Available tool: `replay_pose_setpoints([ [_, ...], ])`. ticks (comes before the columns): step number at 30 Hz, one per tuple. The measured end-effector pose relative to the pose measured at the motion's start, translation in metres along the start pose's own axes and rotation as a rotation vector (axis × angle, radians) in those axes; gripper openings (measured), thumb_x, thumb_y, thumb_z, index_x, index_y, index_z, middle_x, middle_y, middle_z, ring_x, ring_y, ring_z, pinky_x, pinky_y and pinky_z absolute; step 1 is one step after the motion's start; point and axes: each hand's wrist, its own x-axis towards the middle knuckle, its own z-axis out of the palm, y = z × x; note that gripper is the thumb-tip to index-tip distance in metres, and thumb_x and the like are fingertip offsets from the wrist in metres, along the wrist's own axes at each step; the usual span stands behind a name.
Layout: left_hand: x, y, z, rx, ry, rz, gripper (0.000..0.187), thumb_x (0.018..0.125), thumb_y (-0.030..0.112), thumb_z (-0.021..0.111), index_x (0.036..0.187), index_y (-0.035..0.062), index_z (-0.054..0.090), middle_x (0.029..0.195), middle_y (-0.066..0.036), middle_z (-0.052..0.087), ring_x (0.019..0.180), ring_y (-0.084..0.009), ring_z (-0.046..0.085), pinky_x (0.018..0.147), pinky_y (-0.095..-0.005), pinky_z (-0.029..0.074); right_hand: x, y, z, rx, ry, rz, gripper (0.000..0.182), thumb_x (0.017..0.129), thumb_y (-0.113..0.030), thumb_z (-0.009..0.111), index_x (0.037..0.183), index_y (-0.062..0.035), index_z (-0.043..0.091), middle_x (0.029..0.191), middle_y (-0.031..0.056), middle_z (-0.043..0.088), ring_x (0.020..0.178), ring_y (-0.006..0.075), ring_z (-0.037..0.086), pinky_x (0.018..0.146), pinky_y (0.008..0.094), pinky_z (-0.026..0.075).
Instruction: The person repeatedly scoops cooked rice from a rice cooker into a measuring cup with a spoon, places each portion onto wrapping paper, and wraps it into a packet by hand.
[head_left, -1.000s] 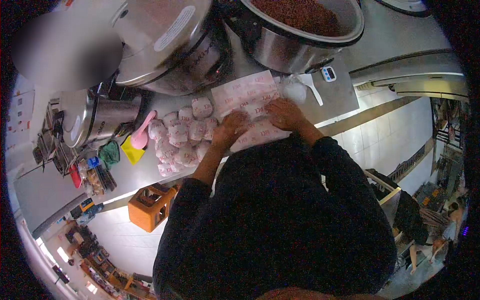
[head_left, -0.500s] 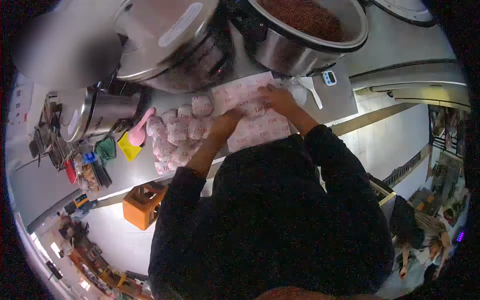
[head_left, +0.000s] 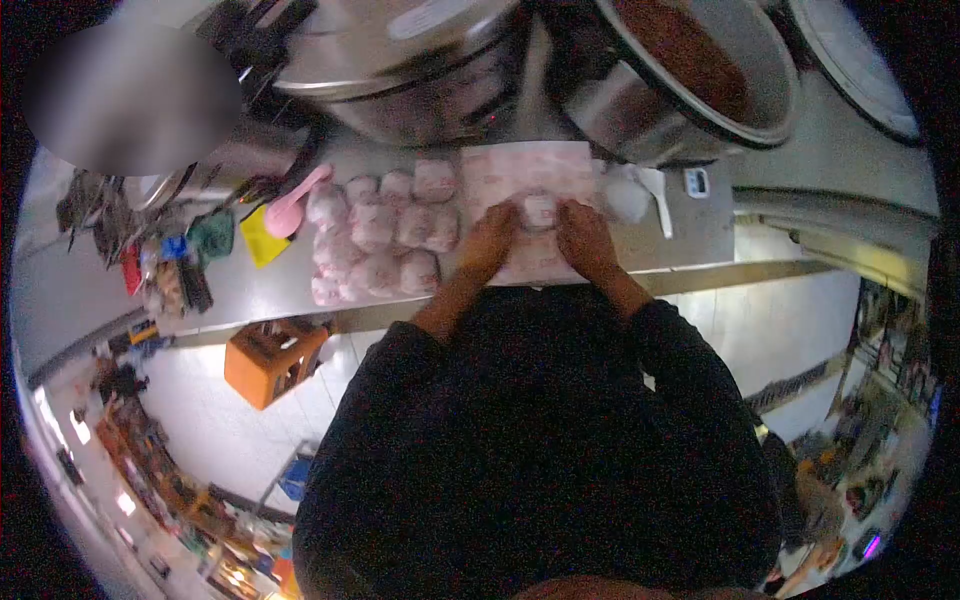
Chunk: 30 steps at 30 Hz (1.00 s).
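Between my two hands sits a paper-wrapped bundle (head_left: 540, 211), round and pale with pink print. My left hand (head_left: 491, 240) presses its left side with curled fingers, and my right hand (head_left: 588, 238) closes on its right side. Underneath lie flat sheets of pink printed paper (head_left: 525, 163) on the metal counter. Left of these, several similar wrapped bundles (head_left: 373, 228) stand grouped close together. The exact placing of my fingertips is blurred.
Right of the paper are a clear plastic bag (head_left: 627, 200), a white spatula (head_left: 657, 202) and a small timer (head_left: 696, 182). A pink scoop (head_left: 287, 214) and yellow card (head_left: 266, 238) lie left. Behind stand a lidded pot (head_left: 400, 95) and an open pot (head_left: 640, 110) with brown-red contents.
The hands were spread over the paper; now they are drawn in around a compact wrapped bundle. The camera view has shifted, so the counter appears farther right.
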Motion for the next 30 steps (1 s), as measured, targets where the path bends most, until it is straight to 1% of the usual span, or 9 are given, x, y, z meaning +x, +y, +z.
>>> replay_pose_setpoints([
  [4, -0.007, 0.024, 0.012, -0.26, 0.171, -0.021, 0.067, 0.078, 0.026, 0.075, 0.127, -0.0105, 0.047, 0.127, -0.027, 0.051, 0.124, -0.0389, 0.045, 0.108, -0.0446, 0.035, 0.015, -0.008, 0.0, -0.06, -0.132, -0.019, 0.044, 0.075, -0.028, 0.073, 0.108, -0.0013, 0.061, 0.115, 0.0188, 0.062, 0.106, 0.0378, 0.058, 0.088, 0.0484, 0.046],
  [7, 0.007, 0.001, 0.031, -0.44, 0.087, -0.138, 0.078, 0.086, 0.049, 0.066, 0.129, -0.0119, 0.041, 0.128, -0.024, 0.049, 0.116, -0.0363, 0.052, 0.103, -0.0439, 0.042, 0.016, -0.037, -0.022, -0.022, -0.017, -0.18, 0.03, 0.08, -0.017, 0.067, 0.106, -0.0008, 0.064, 0.11, 0.018, 0.062, 0.1, 0.0366, 0.059, 0.086, 0.0471, 0.046],
  [9, 0.002, 0.015, 0.002, -0.869, -0.148, -0.515, 0.077, 0.09, 0.056, 0.059, 0.128, -0.0092, 0.042, 0.127, -0.02, 0.05, 0.112, -0.0329, 0.055, 0.098, -0.0439, 0.047, 0.015, -0.034, -0.015, 0.031, 0.2, -0.415, 0.033, 0.081, -0.007, 0.061, 0.112, 0.0005, 0.064, 0.109, 0.0181, 0.062, 0.1, 0.0348, 0.058, 0.089, 0.0453, 0.044],
  [10, -0.004, 0.029, -0.003, -1.44, 0.159, -0.648, 0.066, 0.095, 0.056, 0.051, 0.127, -0.0012, 0.046, 0.119, -0.014, 0.057, 0.107, -0.0254, 0.06, 0.092, -0.0418, 0.051, 0.015, -0.049, -0.024, 0.003, 0.224, -0.451, 0.027, 0.083, -0.004, 0.059, 0.108, -0.0024, 0.068, 0.106, 0.0136, 0.063, 0.102, 0.0329, 0.057, 0.089, 0.0455, 0.044],
  [12, -0.016, 0.037, -0.051, -1.714, 0.054, -0.715, 0.058, 0.097, 0.054, 0.048, 0.125, 0.0033, 0.049, 0.113, -0.012, 0.06, 0.104, -0.0226, 0.061, 0.093, -0.0418, 0.051, 0.015, -0.063, -0.029, 0.002, 0.17, -0.519, 0.025, 0.083, -0.006, 0.061, 0.105, -0.0048, 0.07, 0.104, 0.0099, 0.063, 0.103, 0.0307, 0.057, 0.089, 0.0441, 0.043],
  [21, -0.091, 0.029, -0.11, -2.463, -0.156, -0.437, 0.045, 0.095, 0.052, 0.049, 0.104, 0.0101, 0.063, 0.096, -0.008, 0.067, 0.089, -0.0221, 0.066, 0.087, -0.0403, 0.053, 0.015, -0.156, -0.036, 0.137, 0.123, -0.876, 0.036, 0.079, -0.011, 0.066, 0.114, -0.0102, 0.069, 0.107, 0.0032, 0.064, 0.107, 0.0261, 0.054, 0.091, 0.0445, 0.04],
  [25, -0.11, 0.009, -0.129, -2.572, 0.31, -0.417, 0.04, 0.094, 0.046, 0.049, 0.102, 0.0092, 0.063, 0.097, -0.009, 0.068, 0.089, -0.0234, 0.066, 0.083, -0.0372, 0.054, 0.016, -0.218, -0.048, 0.065, -0.084, -0.892, 0.046, 0.081, -0.01, 0.063, 0.128, -0.0086, 0.06, 0.119, 0.0088, 0.062, 0.123, 0.0304, 0.049, 0.104, 0.0522, 0.033],
  [28, -0.136, -0.033, -0.147, -1.923, 0.752, -0.592, 0.04, 0.097, 0.039, 0.048, 0.113, 0.0044, 0.059, 0.103, -0.013, 0.068, 0.092, -0.0253, 0.066, 0.082, -0.0386, 0.054, 0.012, -0.222, -0.056, 0.018, -0.431, -1.053, 0.044, 0.084, -0.008, 0.06, 0.128, -0.0062, 0.06, 0.125, 0.014, 0.06, 0.13, 0.0319, 0.044, 0.112, 0.0542, 0.026],
  [30, -0.145, -0.078, -0.188, -1.062, 0.976, -0.722, 0.044, 0.097, 0.04, 0.046, 0.116, 0.002, 0.056, 0.106, -0.016, 0.067, 0.092, -0.0305, 0.066, 0.08, -0.0442, 0.054, 0.011, -0.192, -0.046, 0.349, -0.69, -0.743, 0.037, 0.085, -0.007, 0.059, 0.121, -0.0052, 0.064, 0.124, 0.0141, 0.06, 0.13, 0.0324, 0.044, 0.112, 0.0508, 0.028],
])
